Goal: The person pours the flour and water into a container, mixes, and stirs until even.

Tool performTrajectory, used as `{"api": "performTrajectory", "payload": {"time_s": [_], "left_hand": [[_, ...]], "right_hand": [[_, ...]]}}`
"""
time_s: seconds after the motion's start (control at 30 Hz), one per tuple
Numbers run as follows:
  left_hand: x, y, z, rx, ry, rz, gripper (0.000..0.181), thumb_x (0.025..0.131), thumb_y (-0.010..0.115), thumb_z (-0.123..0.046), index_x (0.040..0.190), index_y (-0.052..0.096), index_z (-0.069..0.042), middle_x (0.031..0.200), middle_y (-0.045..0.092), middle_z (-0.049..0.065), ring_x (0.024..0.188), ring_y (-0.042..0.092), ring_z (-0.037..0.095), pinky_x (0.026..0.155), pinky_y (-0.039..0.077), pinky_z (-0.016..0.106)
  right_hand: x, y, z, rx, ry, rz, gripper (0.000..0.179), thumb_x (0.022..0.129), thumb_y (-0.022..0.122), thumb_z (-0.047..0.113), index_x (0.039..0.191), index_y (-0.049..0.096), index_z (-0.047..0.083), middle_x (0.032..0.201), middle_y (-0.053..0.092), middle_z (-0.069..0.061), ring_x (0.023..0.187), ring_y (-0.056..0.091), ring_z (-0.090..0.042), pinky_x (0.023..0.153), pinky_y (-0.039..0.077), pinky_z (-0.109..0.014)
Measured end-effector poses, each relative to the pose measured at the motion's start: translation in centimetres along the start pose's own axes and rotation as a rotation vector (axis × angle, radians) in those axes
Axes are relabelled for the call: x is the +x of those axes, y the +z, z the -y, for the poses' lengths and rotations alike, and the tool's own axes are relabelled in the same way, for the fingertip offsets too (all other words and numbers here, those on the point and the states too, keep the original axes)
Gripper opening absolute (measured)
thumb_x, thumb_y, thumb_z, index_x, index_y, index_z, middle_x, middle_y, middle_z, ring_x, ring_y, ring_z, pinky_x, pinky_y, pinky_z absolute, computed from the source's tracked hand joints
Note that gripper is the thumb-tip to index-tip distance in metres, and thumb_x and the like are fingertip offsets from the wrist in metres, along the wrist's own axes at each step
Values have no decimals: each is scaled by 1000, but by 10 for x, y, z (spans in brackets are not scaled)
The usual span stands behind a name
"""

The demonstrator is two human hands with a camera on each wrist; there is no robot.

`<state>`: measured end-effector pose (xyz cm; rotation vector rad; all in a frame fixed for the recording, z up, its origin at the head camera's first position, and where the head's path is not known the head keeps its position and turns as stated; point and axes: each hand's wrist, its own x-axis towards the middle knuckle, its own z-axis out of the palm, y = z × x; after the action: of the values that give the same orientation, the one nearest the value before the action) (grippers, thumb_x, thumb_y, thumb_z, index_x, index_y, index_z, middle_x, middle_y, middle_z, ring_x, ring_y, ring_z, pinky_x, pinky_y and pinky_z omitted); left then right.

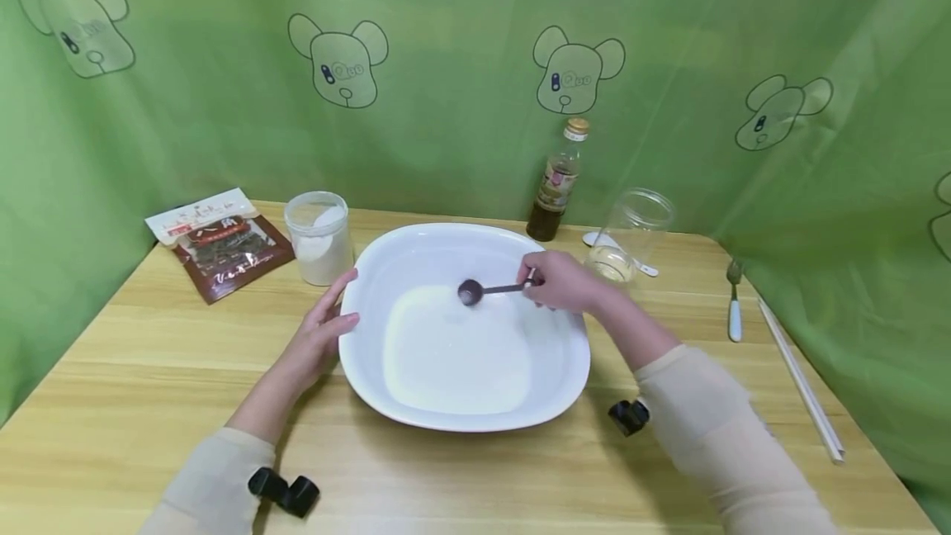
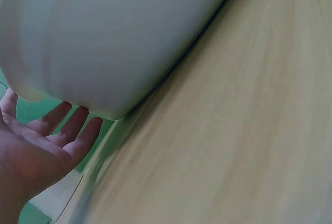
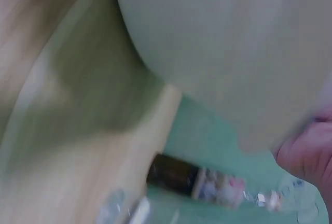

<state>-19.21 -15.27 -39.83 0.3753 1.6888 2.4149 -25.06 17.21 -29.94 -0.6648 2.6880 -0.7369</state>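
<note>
A large white basin [image 1: 464, 419] stands mid-table, with whitish contents or a pale bottom showing inside. My left hand [image 1: 315, 341] touches its left side; in the left wrist view the fingertips [image 2: 80, 111] meet the outer wall and the fingers are spread. Over the basin's right part, my right hand [image 1: 560, 281] pinches the handle of a dark measuring spoon [image 1: 470, 292], whose round bowl hangs above the basin's inside. In the right wrist view only a bit of that hand [image 3: 306, 154] shows beside the basin wall, and the spoon is hidden.
Behind the basin's left side stand a brown packet [image 1: 234, 254] and a tub of white powder [image 1: 319, 250] with a white scoop in it. At back right are a sauce bottle [image 1: 553, 188], a clear jar [image 1: 642, 217] and a white spoon [image 1: 646, 269]. A fork [image 1: 734, 308] and chopsticks [image 1: 802, 386] lie far right.
</note>
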Motion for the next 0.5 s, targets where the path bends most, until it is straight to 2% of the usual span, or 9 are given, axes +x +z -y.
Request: {"api": "performTrajectory", "payload": {"time_s": [0.13,0.27,0.37,0.5], "left_hand": [[0,0,-1,7,1,-1,65,81,45,-4,139,16,-14,131,24,25,102,47,26,80,46,35],[-1,-1,-1,12,9,-4,64,81,44,-3,139,16,-13,132,23,25,101,48,22,80,46,33],[-1,-1,-1,10,12,0,64,81,44,-3,139,16,-13,134,21,23,104,46,22,81,45,34],[0,-1,0,14,7,0,65,81,44,-4,139,16,-13,134,21,23,103,46,21,82,44,34]], "right_hand": [[18,19,15,91,-28,-6,11,78,55,-1,88,57,-2,60,56,-8,46,49,-15,41,44,-25],[24,38,30,196,-59,52,12,79,56,0,90,57,-3,59,55,-7,44,48,-14,40,42,-24],[17,46,37,236,-103,129,12,79,57,1,90,59,-3,58,55,-7,43,47,-13,40,39,-22],[-9,41,39,206,-175,241,11,79,56,2,89,60,0,57,55,-6,41,45,-11,38,36,-19]]}}
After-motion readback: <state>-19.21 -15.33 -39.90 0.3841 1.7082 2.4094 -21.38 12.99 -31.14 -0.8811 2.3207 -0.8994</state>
